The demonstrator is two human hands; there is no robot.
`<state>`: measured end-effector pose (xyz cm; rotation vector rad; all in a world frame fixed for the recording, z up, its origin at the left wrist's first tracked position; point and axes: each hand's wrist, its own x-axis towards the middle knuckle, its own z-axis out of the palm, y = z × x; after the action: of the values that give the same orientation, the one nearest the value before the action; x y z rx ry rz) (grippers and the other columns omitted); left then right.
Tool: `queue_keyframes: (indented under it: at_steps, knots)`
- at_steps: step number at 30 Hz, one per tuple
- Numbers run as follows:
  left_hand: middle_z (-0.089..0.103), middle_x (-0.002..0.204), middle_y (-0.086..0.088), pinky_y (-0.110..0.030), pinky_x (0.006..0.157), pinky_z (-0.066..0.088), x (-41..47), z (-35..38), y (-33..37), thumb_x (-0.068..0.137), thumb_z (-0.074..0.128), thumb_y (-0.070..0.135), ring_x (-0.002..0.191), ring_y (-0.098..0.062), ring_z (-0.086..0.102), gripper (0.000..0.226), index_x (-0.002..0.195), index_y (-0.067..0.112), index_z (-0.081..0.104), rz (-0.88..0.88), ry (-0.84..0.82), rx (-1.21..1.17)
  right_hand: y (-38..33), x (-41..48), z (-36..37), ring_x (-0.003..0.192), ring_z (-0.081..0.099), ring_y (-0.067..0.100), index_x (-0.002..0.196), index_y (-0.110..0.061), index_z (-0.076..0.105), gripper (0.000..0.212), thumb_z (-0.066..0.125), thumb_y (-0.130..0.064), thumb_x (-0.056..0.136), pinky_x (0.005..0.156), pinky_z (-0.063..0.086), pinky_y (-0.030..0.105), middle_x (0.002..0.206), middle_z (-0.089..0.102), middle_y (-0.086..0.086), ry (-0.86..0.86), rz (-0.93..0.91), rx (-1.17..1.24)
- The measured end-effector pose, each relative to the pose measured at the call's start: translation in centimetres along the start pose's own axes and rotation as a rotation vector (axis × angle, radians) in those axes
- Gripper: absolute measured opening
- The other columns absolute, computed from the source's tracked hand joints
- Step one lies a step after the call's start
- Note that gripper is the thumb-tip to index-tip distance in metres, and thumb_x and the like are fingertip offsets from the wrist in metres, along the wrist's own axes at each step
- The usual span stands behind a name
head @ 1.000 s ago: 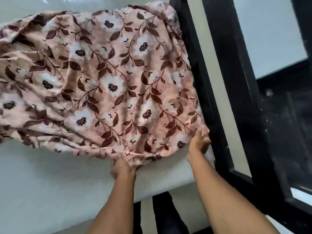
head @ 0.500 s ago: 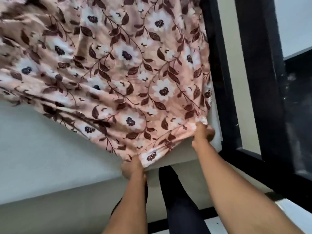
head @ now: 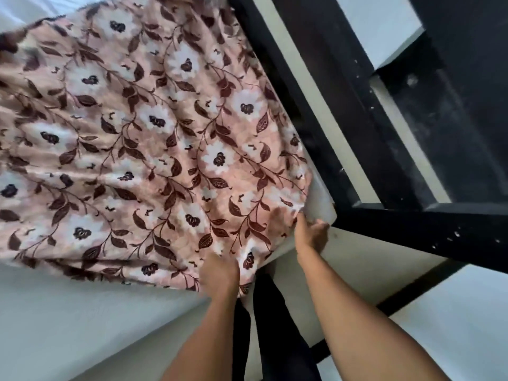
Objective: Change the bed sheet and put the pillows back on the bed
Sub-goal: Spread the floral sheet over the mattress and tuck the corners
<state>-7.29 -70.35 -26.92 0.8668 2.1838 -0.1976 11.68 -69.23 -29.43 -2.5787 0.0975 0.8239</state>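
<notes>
fitting the floral sheet [head: 170, 149] over the mattress [head: 321, 199] corner, left hand [head: 220, 273] pinching its hem, right hand [head: 310, 235] gripping the corner edge; next judged: stretching it down under.

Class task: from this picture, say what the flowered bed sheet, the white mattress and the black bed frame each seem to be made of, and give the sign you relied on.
Pink flowered bed sheet: thin woven cloth, probably cotton or polyester; it folds and wrinkles softly, with a slight sheen.
White mattress: likely foam under smooth matte fabric; its corner is thick and squared.
Black bed frame: rigid, probably painted wood or metal; straight bars with pale chips in the finish.
</notes>
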Motion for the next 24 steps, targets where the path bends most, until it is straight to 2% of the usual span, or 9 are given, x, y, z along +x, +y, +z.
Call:
queue_keyframes:
  at_steps: [4,7,9,12,15,17,19,21,24]
  knots:
    - [0.063,0.077,0.009,-0.028,0.064,0.048,1.4,-0.8,4.8,0.1,0.056,0.045,0.074,-0.011,0.063,0.028,0.082,0.024,0.06,0.524,-0.09,-0.204,-2.3,-1.3,1.1,0.106,0.069,0.027,0.118,-0.017,0.067,0.029,0.068,-0.019,0.089,0.079,0.046,0.025,0.114,0.074,0.005,-0.196,-0.348,0.023]
    - [0.067,0.092,0.014,-0.024,0.071,0.055,3.4,-1.5,8.0,0.091,0.063,0.062,0.084,-0.001,0.066,0.039,0.105,0.025,0.061,0.681,-0.212,-0.343,-3.3,-2.8,1.5,0.113,0.065,0.005,0.138,-0.034,0.061,0.051,0.066,-0.013,0.092,0.094,0.051,0.018,0.129,0.07,-0.01,-0.752,-0.694,-0.138]
    - [0.067,0.093,0.014,-0.028,0.069,0.057,5.0,-1.4,9.5,0.083,0.068,0.069,0.084,-0.004,0.066,0.049,0.106,0.026,0.06,0.697,-0.23,-0.212,-2.7,-2.3,1.6,0.11,0.069,0.003,0.137,-0.034,0.063,0.049,0.065,-0.014,0.092,0.094,0.055,0.021,0.123,0.073,-0.011,-0.901,-0.699,-0.155]
    - [0.071,0.083,0.002,-0.031,0.061,0.057,7.4,-1.5,10.4,0.09,0.073,0.04,0.069,-0.012,0.065,0.02,0.093,0.02,0.07,0.695,-0.125,0.091,-1.8,-0.2,1.0,0.086,0.076,0.013,0.103,-0.027,0.08,0.027,0.065,-0.01,0.088,0.079,0.06,0.034,0.093,0.08,-0.004,-0.65,-0.423,0.035]
    - [0.071,0.087,-0.002,-0.04,0.069,0.062,9.5,-2.5,10.5,0.093,0.07,0.034,0.074,-0.019,0.069,0.012,0.094,0.022,0.07,0.562,0.016,0.011,-1.3,3.1,0.2,0.08,0.075,0.017,0.078,-0.032,0.074,0.016,0.059,-0.035,0.074,0.077,0.063,0.045,0.078,0.077,-0.005,-0.413,-0.265,0.044]
    - [0.072,0.101,-0.006,-0.041,0.085,0.058,10.6,-3.2,10.2,0.092,0.069,0.043,0.092,-0.025,0.068,0.024,0.101,0.021,0.068,0.394,0.146,-0.061,-1.7,4.0,0.1,0.08,0.074,0.019,0.079,-0.027,0.071,0.016,0.057,-0.034,0.078,0.076,0.064,0.045,0.08,0.076,-0.004,-0.378,-0.229,-0.011]
    - [0.071,0.104,-0.006,-0.037,0.084,0.053,10.5,-3.5,9.5,0.094,0.066,0.048,0.096,-0.027,0.066,0.029,0.106,0.021,0.064,0.34,0.252,-0.032,-2.8,3.5,0.6,0.083,0.074,0.019,0.089,-0.023,0.071,0.012,0.06,-0.026,0.086,0.073,0.062,0.033,0.086,0.076,-0.003,-0.375,-0.265,-0.059]
    - [0.069,0.097,-0.004,-0.037,0.075,0.055,9.6,-2.8,8.6,0.097,0.06,0.05,0.085,-0.021,0.064,0.031,0.106,0.02,0.06,0.462,0.27,0.006,-4.3,2.9,1.6,0.085,0.071,0.017,0.097,-0.021,0.072,0.01,0.066,-0.025,0.091,0.064,0.051,0.02,0.09,0.074,-0.004,-0.353,-0.318,-0.064]
    - [0.062,0.091,0.002,-0.034,0.067,0.056,8.2,-0.9,6.9,0.094,0.055,0.062,0.079,-0.014,0.06,0.046,0.107,0.018,0.054,0.646,0.161,0.075,-7.0,1.6,4.0,0.089,0.067,0.014,0.111,-0.019,0.069,0.03,0.073,-0.039,0.089,0.073,0.049,0.023,0.097,0.071,-0.006,-0.297,-0.386,0.05]
